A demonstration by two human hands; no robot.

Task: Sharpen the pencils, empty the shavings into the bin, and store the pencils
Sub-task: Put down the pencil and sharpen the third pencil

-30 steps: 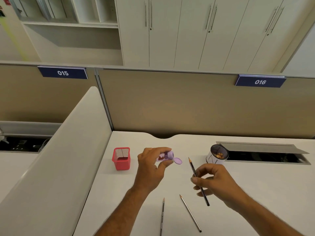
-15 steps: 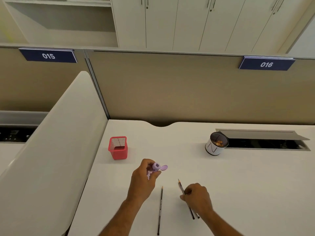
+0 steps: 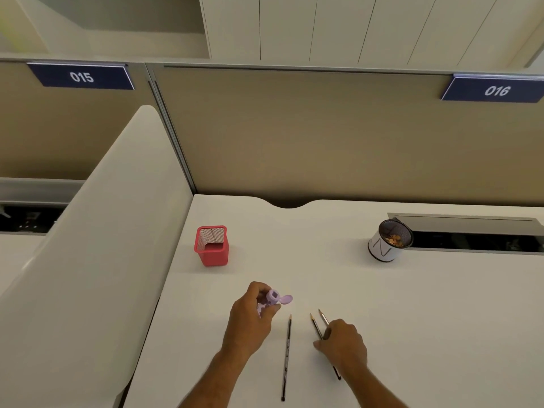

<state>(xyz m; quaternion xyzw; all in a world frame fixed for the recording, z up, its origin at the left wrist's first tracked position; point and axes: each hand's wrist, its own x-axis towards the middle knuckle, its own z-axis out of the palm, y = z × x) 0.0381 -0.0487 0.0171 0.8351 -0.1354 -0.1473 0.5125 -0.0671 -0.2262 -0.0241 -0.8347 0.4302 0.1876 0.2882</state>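
A person's two bare hands work over a white desk [image 3: 412, 304]. The left hand [image 3: 250, 318] is curled around one lilac sharpener [image 3: 272, 300], whose round lid [image 3: 286, 299] hangs open toward the right hand. The right hand [image 3: 343, 343] rests knuckles-up on the desk with its fingers closed down over two pencils [image 3: 318, 328], whose sharpened tips fan out ahead of the knuckles; the dark end of one shows behind the wrist. Whether the fingers truly pinch both pencils or merely cover them is hard to judge from this angle. A third pencil [image 3: 287, 357] lies loose on the desk between the two hands, tip pointing away from the person, touching neither hand.

That makes three pencils in all, one sharpener and two containers. One red mesh holder [image 3: 212, 247] stands upright well ahead of the left hand and slightly to its outer side. One white-sided cup [image 3: 385, 242], serving as the bin, sits well ahead of the right hand, tilted toward the camera with brown shavings [image 3: 393, 239] visible inside. Two blue number plates, 015 [image 3: 81, 77] and 016 [image 3: 497, 91], hang on the tan partition [image 3: 294, 136] beyond.
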